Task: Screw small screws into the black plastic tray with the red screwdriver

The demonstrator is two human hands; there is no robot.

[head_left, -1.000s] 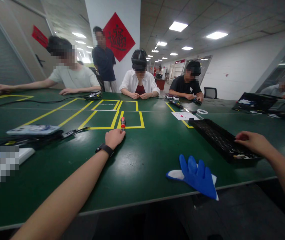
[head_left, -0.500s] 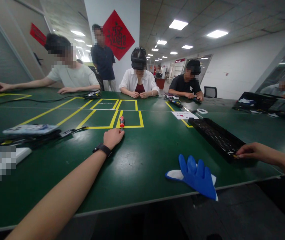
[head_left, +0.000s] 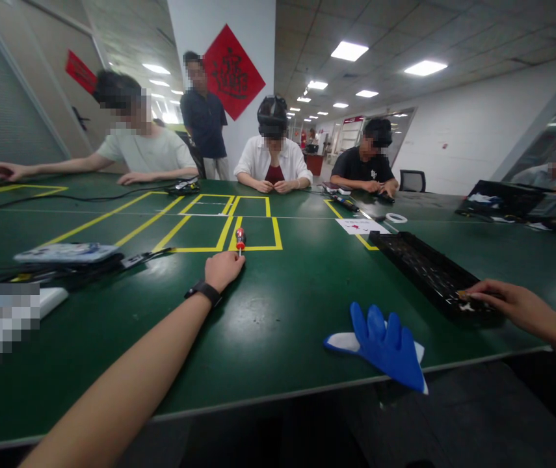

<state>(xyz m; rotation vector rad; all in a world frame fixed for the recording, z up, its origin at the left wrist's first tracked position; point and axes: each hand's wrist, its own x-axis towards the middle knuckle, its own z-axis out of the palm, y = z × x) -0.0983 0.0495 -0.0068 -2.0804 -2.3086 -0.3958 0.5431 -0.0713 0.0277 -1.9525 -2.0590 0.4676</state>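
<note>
Near the middle of the green table, my left hand (head_left: 223,270) is closed around the metal shaft of a screwdriver (head_left: 240,239). Its red and clear handle points away from me. On the right lies a long black tray (head_left: 407,265), with small light-coloured bits (head_left: 467,304) at its near end. My right hand (head_left: 514,303) reaches over that end, thumb and fingers pinched together. A small brownish thing shows at the fingertips, too small to name. A blue and white work glove (head_left: 387,344) lies between my hands, partly over the front table edge.
Yellow tape (head_left: 278,234) marks rectangles on the table. A printed sheet (head_left: 361,226) and a white tape ring (head_left: 395,218) lie behind the tray. Cables (head_left: 112,263) and a light blue flat object (head_left: 66,253) lie at left. Several people sit or stand beyond.
My right hand first came down to the tray's near end, fingertips closing there, then rose slightly, with the small brownish thing at them. My left hand stayed still on the screwdriver.
</note>
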